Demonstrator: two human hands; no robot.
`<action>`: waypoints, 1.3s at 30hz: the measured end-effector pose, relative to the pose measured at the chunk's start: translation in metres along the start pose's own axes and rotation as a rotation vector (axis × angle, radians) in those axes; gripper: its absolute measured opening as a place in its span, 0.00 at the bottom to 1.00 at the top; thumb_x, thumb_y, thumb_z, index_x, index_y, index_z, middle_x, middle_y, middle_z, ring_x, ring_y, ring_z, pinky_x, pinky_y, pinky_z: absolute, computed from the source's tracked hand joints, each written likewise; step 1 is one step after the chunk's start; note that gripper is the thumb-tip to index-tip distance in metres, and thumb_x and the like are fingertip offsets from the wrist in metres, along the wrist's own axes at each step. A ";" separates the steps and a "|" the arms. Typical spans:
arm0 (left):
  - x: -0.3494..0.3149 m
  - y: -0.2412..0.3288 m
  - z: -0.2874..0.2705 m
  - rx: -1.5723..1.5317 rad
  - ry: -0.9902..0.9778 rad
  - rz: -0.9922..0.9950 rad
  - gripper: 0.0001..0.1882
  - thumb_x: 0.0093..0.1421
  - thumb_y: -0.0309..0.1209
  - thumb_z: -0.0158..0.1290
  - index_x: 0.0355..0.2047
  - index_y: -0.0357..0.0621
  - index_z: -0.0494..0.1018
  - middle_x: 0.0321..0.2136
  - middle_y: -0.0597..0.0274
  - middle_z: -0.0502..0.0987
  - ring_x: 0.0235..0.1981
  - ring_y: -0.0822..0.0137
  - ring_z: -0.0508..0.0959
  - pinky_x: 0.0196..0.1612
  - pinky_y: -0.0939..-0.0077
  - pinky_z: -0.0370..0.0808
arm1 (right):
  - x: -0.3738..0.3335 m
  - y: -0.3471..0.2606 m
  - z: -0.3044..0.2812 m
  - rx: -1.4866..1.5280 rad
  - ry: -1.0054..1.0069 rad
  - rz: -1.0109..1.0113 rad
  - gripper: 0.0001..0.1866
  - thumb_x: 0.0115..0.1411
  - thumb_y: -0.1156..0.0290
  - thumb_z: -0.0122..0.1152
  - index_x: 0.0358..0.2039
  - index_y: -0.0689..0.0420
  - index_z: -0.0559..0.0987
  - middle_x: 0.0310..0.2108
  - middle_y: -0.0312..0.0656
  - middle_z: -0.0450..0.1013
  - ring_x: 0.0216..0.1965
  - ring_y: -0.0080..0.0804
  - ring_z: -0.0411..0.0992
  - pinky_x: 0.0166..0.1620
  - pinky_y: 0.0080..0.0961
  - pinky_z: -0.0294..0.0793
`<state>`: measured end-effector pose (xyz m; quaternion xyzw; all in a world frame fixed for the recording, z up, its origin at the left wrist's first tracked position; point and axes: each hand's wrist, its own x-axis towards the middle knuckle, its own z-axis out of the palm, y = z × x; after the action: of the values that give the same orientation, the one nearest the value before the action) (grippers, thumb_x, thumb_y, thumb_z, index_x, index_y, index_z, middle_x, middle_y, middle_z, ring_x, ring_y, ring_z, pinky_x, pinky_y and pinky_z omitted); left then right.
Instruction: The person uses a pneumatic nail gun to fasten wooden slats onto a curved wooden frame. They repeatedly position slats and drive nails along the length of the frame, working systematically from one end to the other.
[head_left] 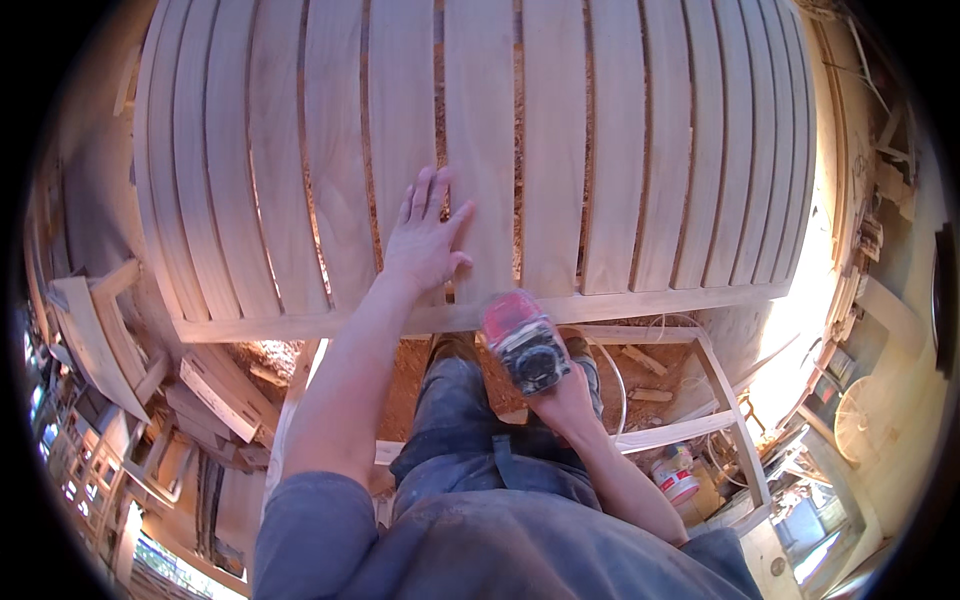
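Note:
A slatted wooden panel (480, 120) of pale boards lies before me, with a rail along its near edge. My left hand (425, 245) rests on the middle slats, palm down and fingers spread, holding nothing. To its right, my right hand (562, 398) is closed around a red and black power sander (522, 342). The sander is at the near rail, its red end over the rail. From this angle I cannot tell whether it touches the wood. Its underside and most of my right fingers are hidden.
A wooden frame (725, 385) stands around my legs below the panel. A pale hose or cord (622, 385) loops beside the sander. At lower right is a red and white bucket (678, 482). Wooden chair-like parts (110, 345) stand at left; wood scraps (645, 360) lie on the floor.

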<state>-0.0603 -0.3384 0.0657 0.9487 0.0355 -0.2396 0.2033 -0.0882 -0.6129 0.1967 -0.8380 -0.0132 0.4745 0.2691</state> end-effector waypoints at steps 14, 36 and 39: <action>-0.009 0.005 0.001 0.033 -0.066 -0.038 0.53 0.45 0.50 0.74 0.71 0.61 0.64 0.79 0.42 0.33 0.79 0.40 0.29 0.79 0.48 0.40 | 0.006 0.028 0.004 -0.103 -0.083 -0.104 0.43 0.51 0.54 0.75 0.68 0.39 0.70 0.44 0.52 0.82 0.47 0.56 0.80 0.49 0.49 0.81; -0.015 0.012 0.010 0.032 0.033 0.007 0.44 0.49 0.50 0.71 0.67 0.64 0.70 0.77 0.40 0.45 0.78 0.32 0.35 0.78 0.45 0.42 | -0.032 0.014 0.071 0.500 0.234 0.048 0.30 0.58 0.65 0.72 0.60 0.54 0.74 0.46 0.48 0.82 0.51 0.45 0.80 0.51 0.39 0.81; -0.018 0.004 0.013 -0.009 0.029 0.003 0.45 0.49 0.51 0.70 0.68 0.64 0.69 0.78 0.44 0.44 0.78 0.36 0.34 0.79 0.45 0.40 | -0.048 0.007 0.068 0.430 0.164 0.092 0.27 0.61 0.68 0.70 0.60 0.59 0.75 0.54 0.46 0.79 0.56 0.39 0.77 0.57 0.36 0.77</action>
<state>-0.0809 -0.3462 0.0653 0.9512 0.0379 -0.2255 0.2072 -0.1706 -0.6021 0.2041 -0.7969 0.1482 0.4084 0.4198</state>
